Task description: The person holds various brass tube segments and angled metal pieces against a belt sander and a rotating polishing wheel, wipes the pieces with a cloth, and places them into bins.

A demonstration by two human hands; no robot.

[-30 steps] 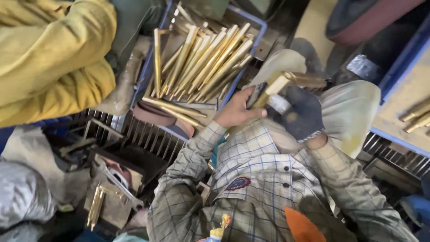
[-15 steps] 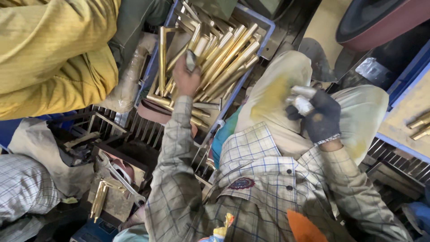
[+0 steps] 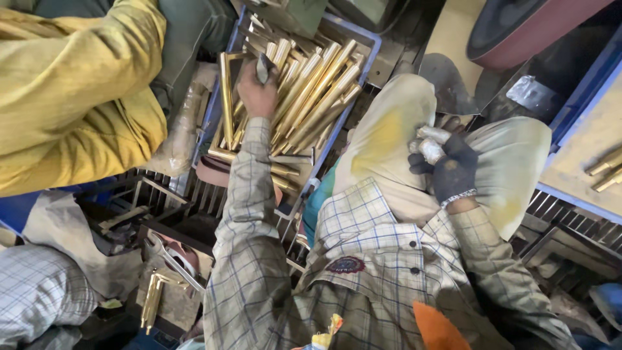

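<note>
left hand (image 3: pixel 256 91): fingertips buried among brass bars (image 3: pixel 311 91), grip not readable
small dark piece (image 3: pixel 263 65): at the fingertips, too small to identify
right hand (image 3: pixel 453 170): gloved, fingers wrapped round pale wrapped piece (image 3: pixel 429 144), most of it covered
blue crate (image 3: pixel 363 45): top cut by upper edge, lower end behind sleeve
person in yellow (image 3: pixel 78 97): upper left, cut by frame, hands out of sight
dark round disc (image 3: pixel 518 26): upper right, cropped
</note>
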